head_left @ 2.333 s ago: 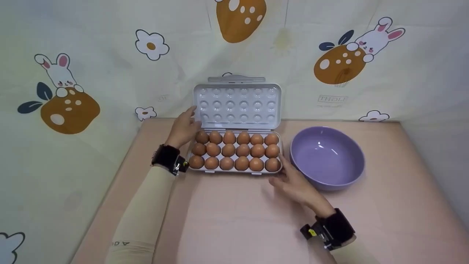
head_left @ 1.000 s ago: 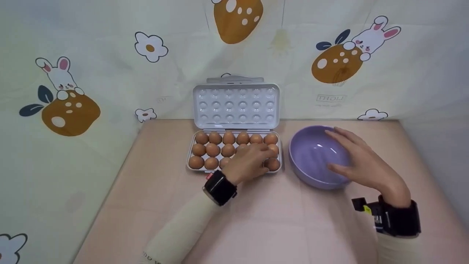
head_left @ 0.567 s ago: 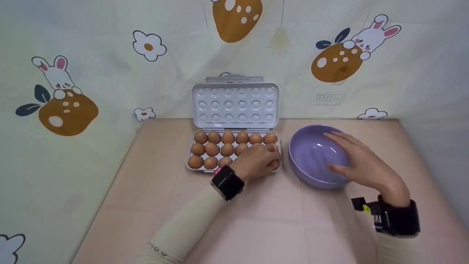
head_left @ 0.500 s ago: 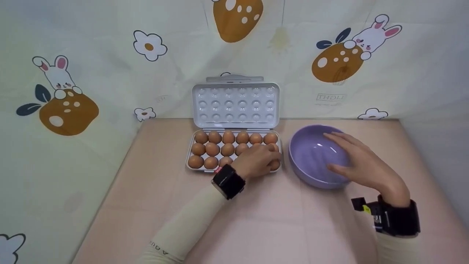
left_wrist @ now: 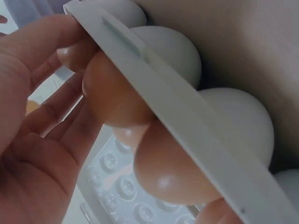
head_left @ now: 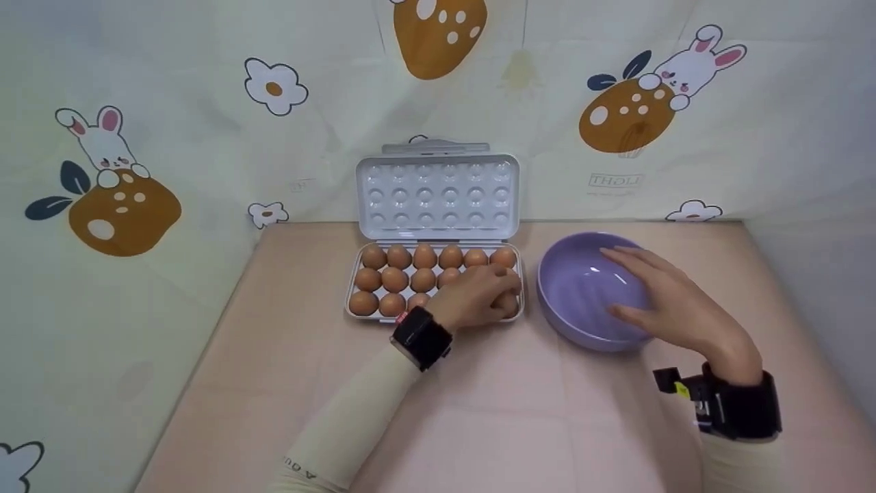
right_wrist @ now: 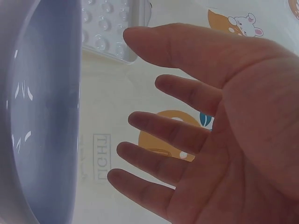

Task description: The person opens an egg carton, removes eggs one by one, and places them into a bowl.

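An egg box (head_left: 438, 195) stands with its lid raised and rows of brown eggs (head_left: 394, 279) in its cups. My left hand (head_left: 472, 300) is over the right end of the box, covering several eggs. Its thumb and fingers curl around the egg (left_wrist: 77, 57) at the front right corner, which sits in the tray. To the right of the box is a purple bowl (head_left: 582, 301) with nothing inside. At the bowl's right side my right hand (head_left: 684, 311) hovers with fingers spread; in the right wrist view it is apart from the bowl and holds nothing.
A pale pink cloth covers the table (head_left: 520, 424). Close behind the lid hangs a patterned curtain (head_left: 328, 137), which also encloses both sides. The bowl and box stand a narrow gap apart.
My left hand has left the box's left side and come to its front right egg. My right hand has moved from the box's right corner to the bowl. Lately both barely move.
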### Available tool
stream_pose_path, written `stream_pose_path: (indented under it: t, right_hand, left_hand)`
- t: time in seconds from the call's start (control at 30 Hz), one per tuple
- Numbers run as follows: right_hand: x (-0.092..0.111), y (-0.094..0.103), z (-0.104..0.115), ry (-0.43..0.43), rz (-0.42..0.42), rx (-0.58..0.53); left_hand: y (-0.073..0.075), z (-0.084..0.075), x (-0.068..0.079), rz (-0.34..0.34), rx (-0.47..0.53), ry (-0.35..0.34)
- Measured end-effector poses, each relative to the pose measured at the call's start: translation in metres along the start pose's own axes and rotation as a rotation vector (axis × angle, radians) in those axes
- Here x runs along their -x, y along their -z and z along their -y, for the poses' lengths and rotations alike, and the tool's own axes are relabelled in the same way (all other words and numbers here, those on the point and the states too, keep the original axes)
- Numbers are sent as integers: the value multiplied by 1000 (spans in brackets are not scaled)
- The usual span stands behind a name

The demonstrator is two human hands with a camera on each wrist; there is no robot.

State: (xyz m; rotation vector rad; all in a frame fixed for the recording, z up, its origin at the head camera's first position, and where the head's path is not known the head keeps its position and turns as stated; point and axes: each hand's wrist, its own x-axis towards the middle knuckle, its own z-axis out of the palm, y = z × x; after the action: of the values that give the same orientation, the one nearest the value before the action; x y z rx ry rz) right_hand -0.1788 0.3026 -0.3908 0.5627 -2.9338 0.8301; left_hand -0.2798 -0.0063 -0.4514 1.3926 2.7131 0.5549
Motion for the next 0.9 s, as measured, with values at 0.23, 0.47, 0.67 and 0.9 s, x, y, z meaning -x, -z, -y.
stream_pose_path:
  t: [0.23, 0.47, 0.67, 0.9]
  right_hand:
    - [1, -2, 2, 46, -92, 15]
    - [-7, -8, 12, 143, -287, 5]
    - [-14, -18, 26, 250, -388, -56]
    - [-19, -32, 42, 330, -381, -99]
  left_hand:
    - [22, 0, 12, -188, 73, -10]
    - [35, -14, 13, -402, 256, 37]
    - [31, -29, 13, -508, 486, 73]
    - [26, -46, 17, -501, 678, 108]
